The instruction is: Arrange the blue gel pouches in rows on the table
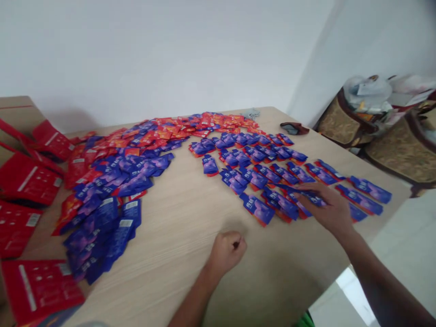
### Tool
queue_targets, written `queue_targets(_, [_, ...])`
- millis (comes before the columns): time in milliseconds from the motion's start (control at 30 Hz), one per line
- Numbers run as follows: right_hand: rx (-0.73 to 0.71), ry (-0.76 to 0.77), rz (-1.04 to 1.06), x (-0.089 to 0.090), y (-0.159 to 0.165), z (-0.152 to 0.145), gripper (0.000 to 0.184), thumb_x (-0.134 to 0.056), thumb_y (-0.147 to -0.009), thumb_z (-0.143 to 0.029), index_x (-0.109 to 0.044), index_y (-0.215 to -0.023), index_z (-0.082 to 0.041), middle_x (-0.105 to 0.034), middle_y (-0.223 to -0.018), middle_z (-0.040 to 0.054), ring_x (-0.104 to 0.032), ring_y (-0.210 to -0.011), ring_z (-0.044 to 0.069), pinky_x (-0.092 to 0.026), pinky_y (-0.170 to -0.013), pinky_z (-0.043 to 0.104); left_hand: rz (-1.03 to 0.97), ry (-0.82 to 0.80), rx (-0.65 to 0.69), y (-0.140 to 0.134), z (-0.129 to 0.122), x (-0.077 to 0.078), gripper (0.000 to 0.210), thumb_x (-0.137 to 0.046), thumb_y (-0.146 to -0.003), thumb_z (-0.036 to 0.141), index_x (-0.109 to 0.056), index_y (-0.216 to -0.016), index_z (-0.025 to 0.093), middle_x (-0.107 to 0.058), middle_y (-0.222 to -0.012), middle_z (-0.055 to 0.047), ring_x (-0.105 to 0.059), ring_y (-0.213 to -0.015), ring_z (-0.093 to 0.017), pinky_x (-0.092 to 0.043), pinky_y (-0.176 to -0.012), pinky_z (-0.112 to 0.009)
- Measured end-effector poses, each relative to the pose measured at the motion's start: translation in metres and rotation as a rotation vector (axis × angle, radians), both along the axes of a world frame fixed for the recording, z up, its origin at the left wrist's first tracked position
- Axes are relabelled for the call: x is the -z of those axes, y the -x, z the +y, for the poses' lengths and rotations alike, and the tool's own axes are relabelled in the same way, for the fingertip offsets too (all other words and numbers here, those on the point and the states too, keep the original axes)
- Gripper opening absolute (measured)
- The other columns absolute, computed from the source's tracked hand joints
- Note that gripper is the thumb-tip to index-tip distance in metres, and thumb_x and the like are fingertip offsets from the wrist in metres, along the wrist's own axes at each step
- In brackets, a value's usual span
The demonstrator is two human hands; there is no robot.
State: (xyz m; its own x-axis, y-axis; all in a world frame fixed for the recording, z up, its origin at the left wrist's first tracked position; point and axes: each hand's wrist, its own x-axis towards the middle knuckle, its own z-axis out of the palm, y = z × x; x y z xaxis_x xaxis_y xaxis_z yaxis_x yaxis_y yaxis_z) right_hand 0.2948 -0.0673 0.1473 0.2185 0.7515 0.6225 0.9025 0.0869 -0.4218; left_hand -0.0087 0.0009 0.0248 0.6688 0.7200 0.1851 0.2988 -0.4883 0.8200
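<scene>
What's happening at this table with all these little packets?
A person is handling small blue sachets laid out in rows on a wooden table. The right hand lies flat on some of the rows. The left hand rests closed on bare wood. A loose heap of blue and red sachets lies to the left, beside red boxes.

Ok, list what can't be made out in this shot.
Head view:
- Print on the blue sachets: blurred.
- Sachets under the right hand: covered by its fingers.
- Left hand: fisted, contents hidden.
- Red boxes: cut off by the left edge.
- Dark object at the far table edge: too small.
</scene>
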Motion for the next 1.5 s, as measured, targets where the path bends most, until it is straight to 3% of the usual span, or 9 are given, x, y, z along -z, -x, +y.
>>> queue_targets(100, [0.069, -0.043, -0.064, 0.016, -0.017, -0.036, 0.016, -0.073, -0.089, -0.034, -0.073, -0.103, -0.028, -0.077, -0.107, 0.0028, -0.074, -0.097, 0.021, -0.06, -0.092, 0.036, 0.021, -0.002, 0.006, -0.001, 0.001, -0.001, 0.033, -0.047, -0.087, 0.017, -0.031, -0.058, 0.02, -0.035, -0.054, 0.006, -0.036, -0.05, -0.008, -0.024, -0.054, -0.024])
queue_targets(200, [0.079, -0.035, -0.108, 0.033, -0.029, -0.059, 0.012, -0.073, -0.089, -0.031, -0.074, -0.101, -0.028, -0.077, -0.11, 0.0028, -0.074, -0.1, 0.021, -0.063, -0.087, 0.036, 0.041, -0.014, 0.016, -0.001, 0.002, -0.002, 0.034, -0.047, -0.088, 0.018, -0.03, -0.058, 0.02, -0.034, -0.055, 0.006, -0.036, -0.051, -0.008, -0.024, -0.055, -0.024])
queue_targets(533, [0.124, -0.071, -0.12, 0.075, -0.08, -0.092, 0.015, -0.073, -0.088, -0.025, -0.078, -0.102, -0.028, -0.076, -0.111, 0.0034, -0.075, -0.1, 0.021, -0.062, -0.095, 0.038, 0.123, -0.106, 0.025, -0.002, 0.002, -0.004, 0.036, -0.046, -0.092, 0.02, -0.031, -0.059, 0.02, -0.036, -0.056, 0.005, -0.039, -0.051, -0.009, -0.027, -0.055, -0.024])
queue_targets(1000, [-0.046, 0.114, -0.126, 0.102, -0.106, -0.055, 0.026, -0.059, -0.093, -0.017, -0.078, -0.108, -0.027, -0.074, -0.12, 0.0068, -0.071, -0.112, 0.022, -0.06, -0.099, 0.041, 0.164, -0.132, 0.003, -0.001, 0.001, -0.005, 0.035, -0.044, -0.094, 0.02, -0.031, -0.062, 0.02, -0.038, -0.056, 0.005, -0.042, -0.051, -0.009, -0.03, -0.054, -0.022])
queue_targets(1500, [-0.066, 0.238, -0.198, 0.114, -0.121, -0.057, 0.034, -0.06, -0.093, -0.02, -0.072, -0.124, -0.029, -0.071, -0.129, 0.0057, -0.065, -0.125, 0.024, -0.055, -0.107, 0.046, 0.173, -0.126, 0.022, -0.001, 0.002, -0.003, 0.036, -0.044, -0.096, 0.019, -0.029, -0.063, 0.02, -0.038, -0.057, 0.005, -0.042, -0.051, -0.008, -0.03, -0.053, -0.021])
